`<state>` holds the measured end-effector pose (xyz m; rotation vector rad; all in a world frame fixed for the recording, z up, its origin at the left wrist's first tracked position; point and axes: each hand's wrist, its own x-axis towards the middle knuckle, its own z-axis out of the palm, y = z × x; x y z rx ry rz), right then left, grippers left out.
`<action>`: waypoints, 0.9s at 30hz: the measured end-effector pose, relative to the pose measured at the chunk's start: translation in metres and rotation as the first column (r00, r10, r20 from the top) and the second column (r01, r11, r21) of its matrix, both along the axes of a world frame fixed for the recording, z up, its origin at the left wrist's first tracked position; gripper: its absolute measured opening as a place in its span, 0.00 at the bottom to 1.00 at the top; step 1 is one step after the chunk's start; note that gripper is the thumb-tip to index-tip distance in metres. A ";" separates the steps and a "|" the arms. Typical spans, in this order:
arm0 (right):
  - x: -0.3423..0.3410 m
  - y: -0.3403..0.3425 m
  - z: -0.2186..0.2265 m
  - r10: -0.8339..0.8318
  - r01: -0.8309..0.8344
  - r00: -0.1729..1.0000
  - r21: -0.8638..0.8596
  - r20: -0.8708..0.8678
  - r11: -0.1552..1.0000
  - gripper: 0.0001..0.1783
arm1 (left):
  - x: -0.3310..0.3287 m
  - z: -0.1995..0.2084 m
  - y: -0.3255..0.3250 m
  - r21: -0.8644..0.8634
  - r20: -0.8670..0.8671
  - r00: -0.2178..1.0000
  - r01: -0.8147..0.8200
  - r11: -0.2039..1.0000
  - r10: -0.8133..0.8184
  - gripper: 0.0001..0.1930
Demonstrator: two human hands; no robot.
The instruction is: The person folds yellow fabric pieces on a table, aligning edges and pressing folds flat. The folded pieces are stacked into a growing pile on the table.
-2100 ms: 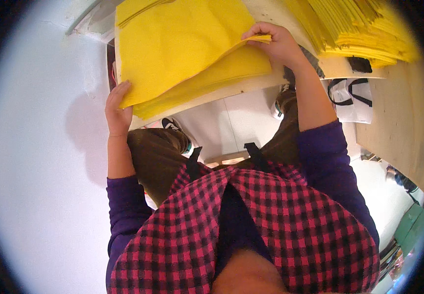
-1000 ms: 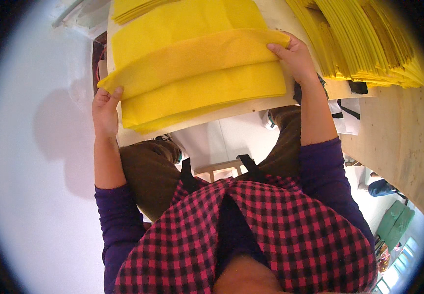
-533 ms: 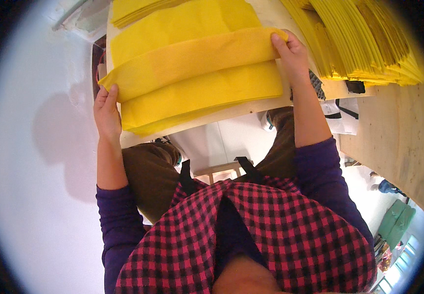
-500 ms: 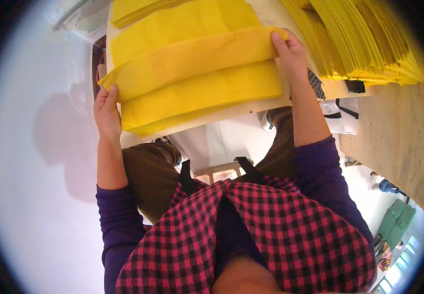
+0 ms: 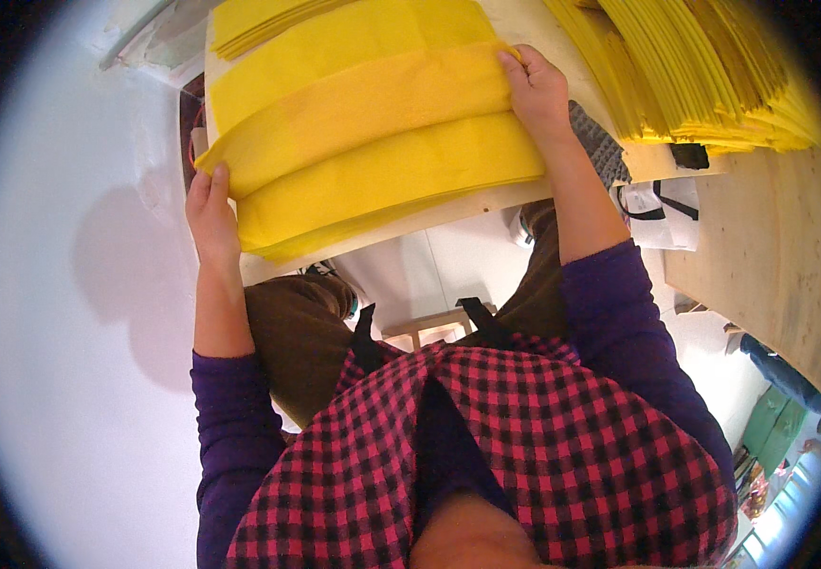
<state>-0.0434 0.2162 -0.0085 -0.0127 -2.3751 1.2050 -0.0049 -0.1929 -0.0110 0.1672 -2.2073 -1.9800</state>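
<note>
A flat pile of yellow fabric sheets (image 5: pixel 401 171) lies on a light wooden table (image 5: pixel 486 204) before me. Across it runs a folded yellow fabric band (image 5: pixel 363 109), one fold of the top material. At its left end my left hand (image 5: pixel 209 213) pinches the corner between thumb and fingers. Its far right corner is gripped by my right hand (image 5: pixel 536 90), the fingers curled round the edge. The band slopes up from left to right and bulges slightly in the middle.
More yellow sheets (image 5: pixel 268 28) lie at the far left. A tall stack of folded yellow pieces (image 5: pixel 685 71) stands at the right, beside a grey knitted cloth (image 5: pixel 600 142). Close on the left is a white wall (image 5: pixel 60 313); a white bag (image 5: pixel 659 213) is below the table at right.
My right hand has moved a little left and away from me with its corner, and the band now lies lower and slacker on the pile. My left hand keeps its pinch.
</note>
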 end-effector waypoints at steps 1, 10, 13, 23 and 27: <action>0.000 0.000 0.000 0.005 -0.005 1.000 0.029 0.008 1.000 0.15 | -0.001 0.002 -0.001 -0.047 0.014 1.000 0.005 0.999 -0.004 0.13; 0.004 0.005 -0.001 0.036 -0.029 0.994 -0.067 0.103 0.997 0.17 | 0.005 0.016 0.007 0.170 0.067 0.997 0.010 0.985 -0.022 0.15; 0.005 0.008 -0.002 0.051 -0.041 0.994 -0.105 0.097 0.994 0.17 | 0.011 0.021 0.008 0.135 0.088 0.995 -0.055 0.989 0.043 0.15; 0.007 0.006 0.000 0.023 -0.024 0.994 0.009 0.110 1.000 0.17 | 0.005 0.000 0.007 -0.195 0.148 0.986 -0.051 0.979 0.081 0.13; 0.008 0.007 0.000 0.027 -0.033 0.990 0.042 0.135 0.999 0.18 | -0.001 -0.009 -0.001 -0.165 0.134 0.991 0.033 0.986 -0.011 0.13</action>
